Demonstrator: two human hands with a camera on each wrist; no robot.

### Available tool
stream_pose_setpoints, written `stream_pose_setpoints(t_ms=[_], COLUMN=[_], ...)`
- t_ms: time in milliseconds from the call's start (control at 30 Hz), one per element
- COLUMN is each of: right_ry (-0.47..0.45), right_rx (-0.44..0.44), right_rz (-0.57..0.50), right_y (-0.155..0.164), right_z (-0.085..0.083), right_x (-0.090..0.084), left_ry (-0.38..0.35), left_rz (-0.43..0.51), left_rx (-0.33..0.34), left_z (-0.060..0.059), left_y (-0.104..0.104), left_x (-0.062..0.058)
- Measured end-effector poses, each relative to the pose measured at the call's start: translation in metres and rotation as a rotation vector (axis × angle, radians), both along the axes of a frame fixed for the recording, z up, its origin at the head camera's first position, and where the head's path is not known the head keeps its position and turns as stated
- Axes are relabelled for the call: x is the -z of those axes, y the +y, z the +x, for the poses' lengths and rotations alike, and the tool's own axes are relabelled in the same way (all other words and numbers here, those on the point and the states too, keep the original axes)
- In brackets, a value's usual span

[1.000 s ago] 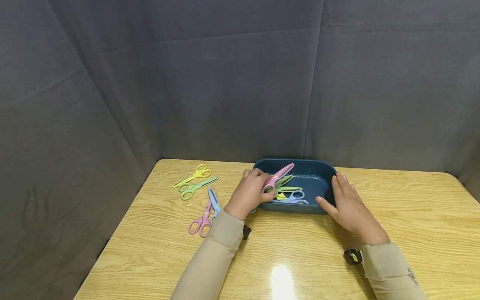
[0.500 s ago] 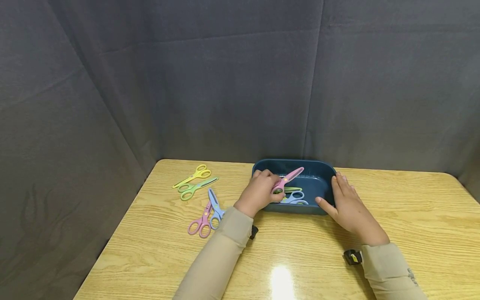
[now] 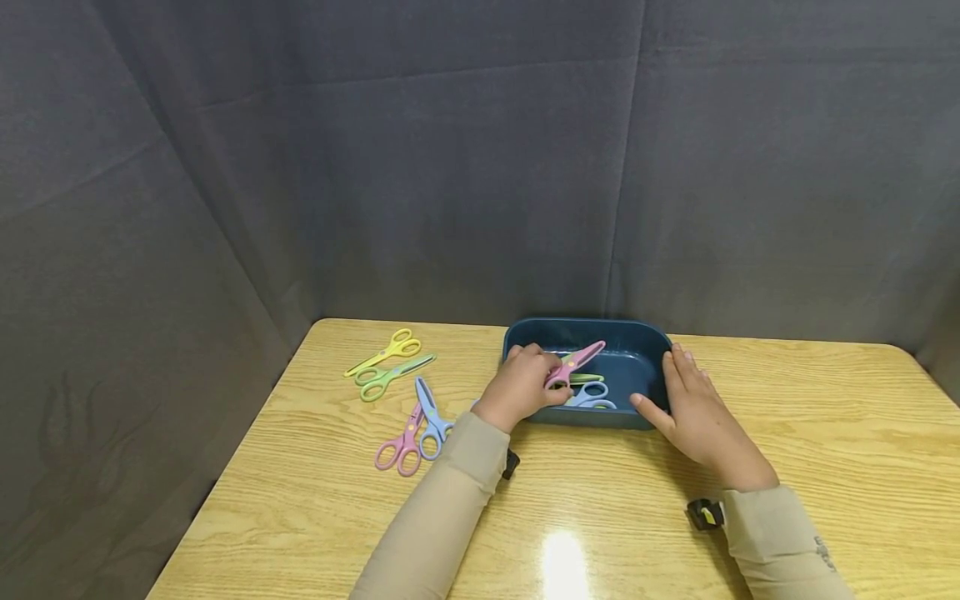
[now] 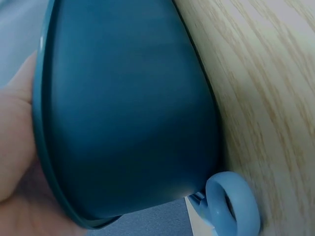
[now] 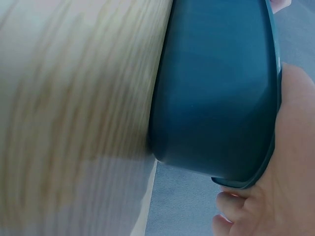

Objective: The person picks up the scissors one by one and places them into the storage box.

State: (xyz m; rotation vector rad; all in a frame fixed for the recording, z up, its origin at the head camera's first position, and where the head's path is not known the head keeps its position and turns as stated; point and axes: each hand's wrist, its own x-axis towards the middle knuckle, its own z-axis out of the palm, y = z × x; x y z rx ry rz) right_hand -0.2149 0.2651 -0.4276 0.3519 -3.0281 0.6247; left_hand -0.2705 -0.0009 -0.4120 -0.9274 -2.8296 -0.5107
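A dark blue tub (image 3: 634, 335) stands at the back middle of the wooden table (image 3: 787, 417). My left hand (image 3: 525, 385) reaches over its left rim and grips a pink pair of scissors (image 3: 574, 363) by the handles, blades pointing up and right inside the tub. A green pair (image 3: 587, 378) and a blue pair (image 3: 591, 395) lie on the tub's floor. My right hand (image 3: 693, 408) rests with straight fingers against the tub's right wall. The left wrist view shows the tub's outer wall (image 4: 128, 108) and a blue scissor loop (image 4: 231, 204). The right wrist view shows the tub's wall (image 5: 216, 93).
On the table left of the tub lie a yellow pair of scissors (image 3: 386, 350), a green pair (image 3: 390, 377), a blue pair (image 3: 429, 410) and a pink pair (image 3: 403, 442). Grey cloth (image 3: 450, 167) hangs behind and to the left. The table's left edge is close to the loose scissors.
My left hand has carried the pink scissors rightward and lower into the tub. The right hand has stayed on the tub's right wall.
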Motion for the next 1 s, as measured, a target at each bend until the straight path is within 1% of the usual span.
stream_pose_setpoints(t_ms=[300, 700, 1000], right_ry=[-0.009, -0.016, -0.021], right_rx=[-0.002, -0.001, 0.004], right_rz=[-0.015, -0.024, -0.021], right_y=[0.0022, 0.0008, 0.0000], right_z=[0.0008, 0.0007, 0.0007], right_x=[0.0008, 0.0000, -0.0009], left_ry=[-0.003, -0.049, -0.045], left_rz=[-0.074, -0.152, -0.180], left_rx=[0.007, -0.028, -0.052], left_z=[-0.0028, -0.0035, -0.0026], left_y=[0.0047, 0.0075, 0.0096], left_x=[-0.0018, -0.0051, -0.0053])
